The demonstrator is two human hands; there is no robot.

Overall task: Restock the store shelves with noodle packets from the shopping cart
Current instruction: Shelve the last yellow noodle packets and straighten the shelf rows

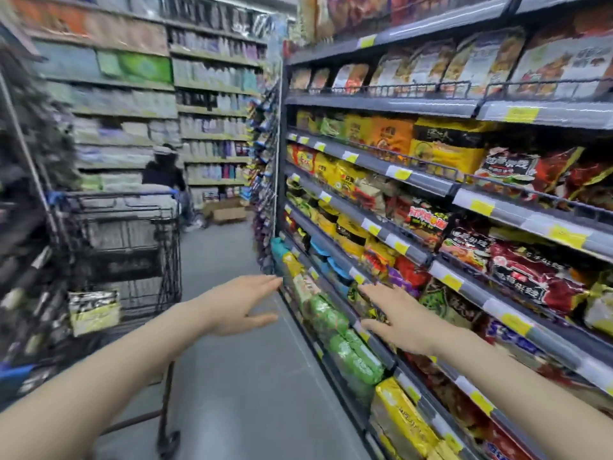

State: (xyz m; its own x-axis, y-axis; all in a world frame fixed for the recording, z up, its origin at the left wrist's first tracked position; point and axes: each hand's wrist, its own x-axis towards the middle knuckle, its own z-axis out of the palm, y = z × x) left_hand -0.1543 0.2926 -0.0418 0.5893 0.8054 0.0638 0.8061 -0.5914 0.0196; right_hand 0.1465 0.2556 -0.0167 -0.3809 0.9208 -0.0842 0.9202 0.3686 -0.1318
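At the far left your black wire shopping cart stands in the aisle, and one noodle packet with a black-and-yellow wrapper shows through its near side (the picture is blurred there, so the print is unreadable). Behind the cart, down the aisle, a person in dark clothes stands near a cardboard box on the floor. Your left hand reaches forward over the grey floor, fingers straight and spread, holding nothing, its fingertips near the end of the lowest shelf. Your right hand is likewise flat with fingers apart and empty, held over the edge of a low shelf beside the green noodle packets. To its right the store shelves are packed with yellow, red and black noodle packs, with yellow price tags along their rails
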